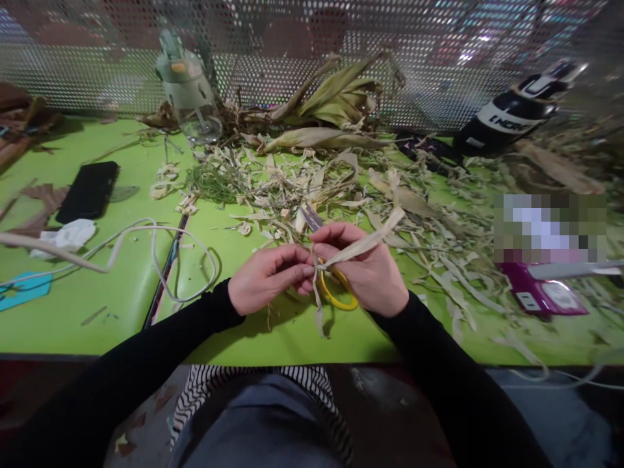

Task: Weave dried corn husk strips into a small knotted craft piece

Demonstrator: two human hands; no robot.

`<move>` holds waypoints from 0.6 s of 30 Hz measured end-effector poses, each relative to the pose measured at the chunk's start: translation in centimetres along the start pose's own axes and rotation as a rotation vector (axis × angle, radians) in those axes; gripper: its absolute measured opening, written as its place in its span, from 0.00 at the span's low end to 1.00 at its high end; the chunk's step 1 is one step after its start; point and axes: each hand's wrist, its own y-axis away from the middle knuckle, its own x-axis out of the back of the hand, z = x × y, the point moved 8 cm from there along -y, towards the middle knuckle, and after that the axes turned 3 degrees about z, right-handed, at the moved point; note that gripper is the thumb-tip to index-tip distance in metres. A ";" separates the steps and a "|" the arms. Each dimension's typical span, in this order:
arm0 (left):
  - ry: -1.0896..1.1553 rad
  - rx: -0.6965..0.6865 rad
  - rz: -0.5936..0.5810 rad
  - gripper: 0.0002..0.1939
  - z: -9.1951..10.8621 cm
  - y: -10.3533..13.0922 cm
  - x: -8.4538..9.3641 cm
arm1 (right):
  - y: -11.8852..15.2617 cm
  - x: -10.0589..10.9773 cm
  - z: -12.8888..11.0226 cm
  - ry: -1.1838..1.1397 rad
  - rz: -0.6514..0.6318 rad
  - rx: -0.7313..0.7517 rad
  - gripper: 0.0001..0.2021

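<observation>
My left hand (pixel 275 276) is closed in a pinch at the knotted middle of a pale dried corn husk strip (pixel 366 245). Pinching the same strip from the other side, my right hand (pixel 368 270) has its thumb and forefinger close to the left fingertips. One end of the strip slants up to the right; another hangs down below the fingers. Scissors with a yellow handle (pixel 344 304) show under my right hand, their blade poking out beyond the fingers. Whether that hand also touches them, I cannot tell. Husk scraps (pixel 292 185) lie heaped just beyond both hands.
A clear-bottomed green bottle (pixel 188 91) and larger husks (pixel 341 101) stand along the perforated metal screen (pixel 273 39). A black bottle (pixel 509 117) leans at right, above a magenta object (pixel 546 292). Left are a black phone (pixel 88 190), crumpled tissue (pixel 68 235) and a white cable (pixel 155 260).
</observation>
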 end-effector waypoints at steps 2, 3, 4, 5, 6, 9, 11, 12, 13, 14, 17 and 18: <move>0.016 0.023 0.013 0.07 -0.1 0.0 0.0 | 0.1 0.1 -0.1 0.033 0.045 0.009 0.05; 0.027 0.032 0.016 0.08 -0.1 0.0 -0.1 | 0.1 0.1 -0.1 0.043 0.053 0.006 0.05; 0.038 0.039 0.017 0.08 -0.1 0.0 -0.1 | 0.2 0.0 0.0 0.047 0.057 0.000 0.05; 0.047 0.044 0.018 0.08 -0.1 0.0 -0.1 | 0.2 -0.1 0.0 0.044 0.062 -0.006 0.05; 0.053 0.048 0.018 0.08 -0.1 0.1 -0.2 | 0.2 -0.2 0.1 0.039 0.065 -0.012 0.05; 0.056 0.047 0.020 0.09 -0.1 0.1 -0.2 | 0.3 -0.3 0.2 0.025 0.077 -0.019 0.05; 0.051 0.041 0.017 0.09 -0.1 0.1 -0.2 | 0.3 -0.3 0.1 0.026 0.076 -0.008 0.04; 0.045 0.037 0.016 0.09 -0.1 0.0 -0.2 | 0.3 -0.4 0.1 0.034 0.074 -0.002 0.04; 0.039 0.034 0.015 0.09 0.0 0.0 -0.3 | 0.2 -0.4 0.0 0.045 0.072 0.002 0.05; 0.033 0.032 0.014 0.09 0.0 0.0 -0.3 | 0.2 -0.4 0.0 0.058 0.072 0.004 0.05; 0.015 0.023 0.017 0.09 0.1 0.1 -0.3 | 0.3 -0.4 0.1 0.087 0.078 0.006 0.04; 0.008 0.021 0.018 0.09 0.2 0.1 -0.3 | 0.3 -0.4 0.1 0.093 0.082 0.010 0.04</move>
